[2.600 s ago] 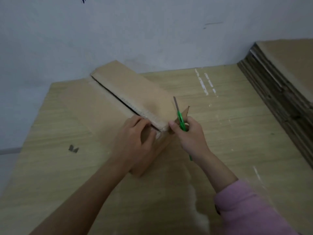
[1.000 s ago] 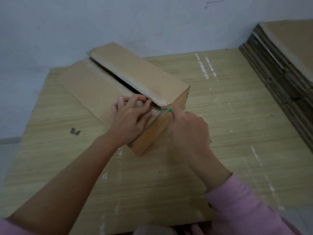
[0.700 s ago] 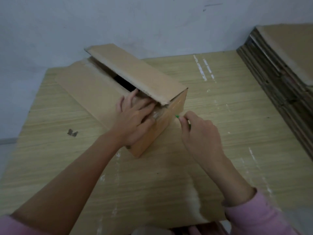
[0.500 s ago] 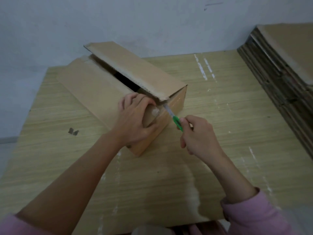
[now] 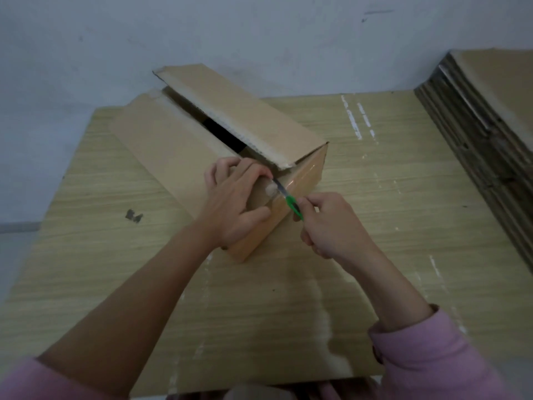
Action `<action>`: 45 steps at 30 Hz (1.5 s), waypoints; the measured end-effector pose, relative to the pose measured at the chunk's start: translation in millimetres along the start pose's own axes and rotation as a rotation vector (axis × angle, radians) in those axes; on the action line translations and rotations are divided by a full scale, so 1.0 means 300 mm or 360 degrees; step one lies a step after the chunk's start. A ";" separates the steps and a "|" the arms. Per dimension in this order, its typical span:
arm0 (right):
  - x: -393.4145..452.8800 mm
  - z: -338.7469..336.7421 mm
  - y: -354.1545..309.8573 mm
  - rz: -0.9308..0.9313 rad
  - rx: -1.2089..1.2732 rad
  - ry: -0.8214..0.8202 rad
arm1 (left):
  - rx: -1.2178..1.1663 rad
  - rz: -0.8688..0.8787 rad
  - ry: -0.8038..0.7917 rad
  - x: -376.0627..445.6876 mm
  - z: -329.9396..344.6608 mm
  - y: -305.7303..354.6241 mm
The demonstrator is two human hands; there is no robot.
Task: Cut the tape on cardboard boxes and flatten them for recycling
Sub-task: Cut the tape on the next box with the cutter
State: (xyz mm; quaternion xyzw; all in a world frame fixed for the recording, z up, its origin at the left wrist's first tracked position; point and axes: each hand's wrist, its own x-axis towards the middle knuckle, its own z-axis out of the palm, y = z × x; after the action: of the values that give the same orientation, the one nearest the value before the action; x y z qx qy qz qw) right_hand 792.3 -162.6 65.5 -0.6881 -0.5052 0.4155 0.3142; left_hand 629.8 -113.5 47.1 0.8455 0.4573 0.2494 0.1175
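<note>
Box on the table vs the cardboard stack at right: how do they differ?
The box stands assembled, with one top flap raised and a dark gap showing inside; the stack is sheets lying flat on each other. The box is being worked on: the left hand holds its near end while the right hand puts a green-handled knife to it; nobody touches the stack. Both are plain brown cardboard.

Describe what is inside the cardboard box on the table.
Through the gap between the top flaps of the cardboard box, only a dark interior shows. No contents are visible; the flaps cover most of the inside.
</note>
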 end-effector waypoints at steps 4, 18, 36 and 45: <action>0.017 0.024 -0.020 0.0183 0.0230 -0.0056 | -0.0006 -0.0013 -0.0008 0.004 0.001 0.004; -0.020 0.107 -0.029 0.0056 -0.0011 -0.0195 | -0.0132 -0.0059 0.0074 0.038 0.009 0.022; 0.033 -0.176 0.545 -0.0359 -0.1274 0.0893 | 0.0046 -0.0055 0.0025 0.048 0.047 -0.015; 0.073 0.004 0.263 -0.1436 -0.0816 0.0814 | 0.0063 -0.0189 -0.0049 0.042 0.045 0.004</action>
State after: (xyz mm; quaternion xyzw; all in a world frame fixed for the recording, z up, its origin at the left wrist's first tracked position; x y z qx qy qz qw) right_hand 828.5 -164.6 -7.7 -0.5373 -0.7410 -0.0747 0.3956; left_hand 643.5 -103.3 40.0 0.8227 0.5097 0.2198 0.1225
